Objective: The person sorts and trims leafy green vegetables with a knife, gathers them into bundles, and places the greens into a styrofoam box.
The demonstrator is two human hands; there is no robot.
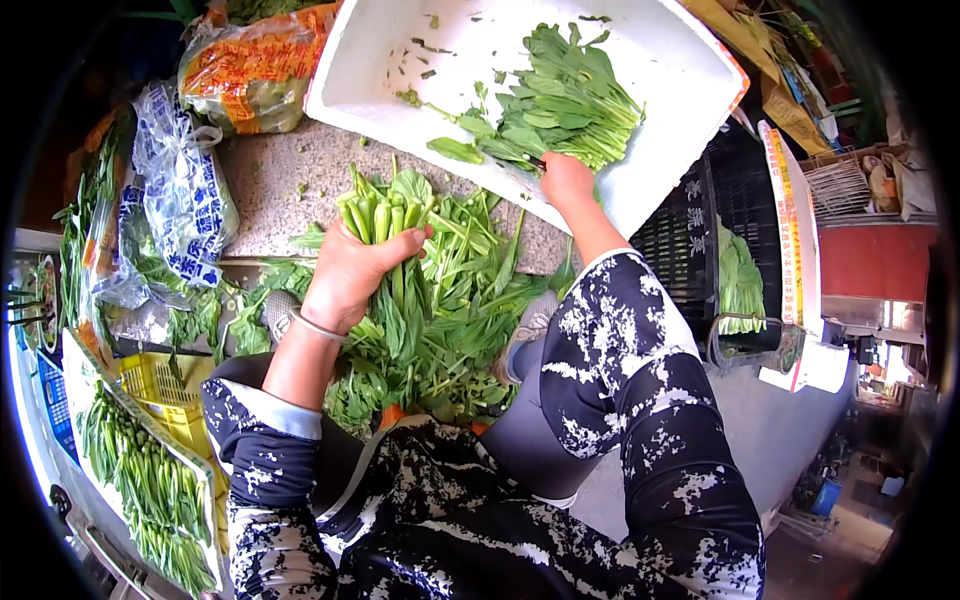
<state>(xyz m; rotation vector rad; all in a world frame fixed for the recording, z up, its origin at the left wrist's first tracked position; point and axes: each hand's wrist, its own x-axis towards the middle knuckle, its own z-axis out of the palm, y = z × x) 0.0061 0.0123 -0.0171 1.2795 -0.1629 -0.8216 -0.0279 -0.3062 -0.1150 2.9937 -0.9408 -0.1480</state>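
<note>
My left hand [362, 268] is wrapped round a bunch of leafy greens [385, 215], its thick pale-green stem ends pointing up and away from me and its leaves hanging below. My right hand [568, 182] reaches over the near wall of a white foam box [470, 60]. Its fingers are closed at the lower edge of a pile of leafy greens [570, 100] in the box; the fingertips are partly hidden among the leaves. Between my feet lies a big loose heap of the same greens [440, 310], under my left hand.
Plastic bags of vegetables [185, 190] stand at the left, near a yellow crate [165, 385] and a box of bundled greens [140, 470]. To the right are a black crate [690, 225] and a bunch of greens [738, 275]. A stone slab [275, 180] lies ahead.
</note>
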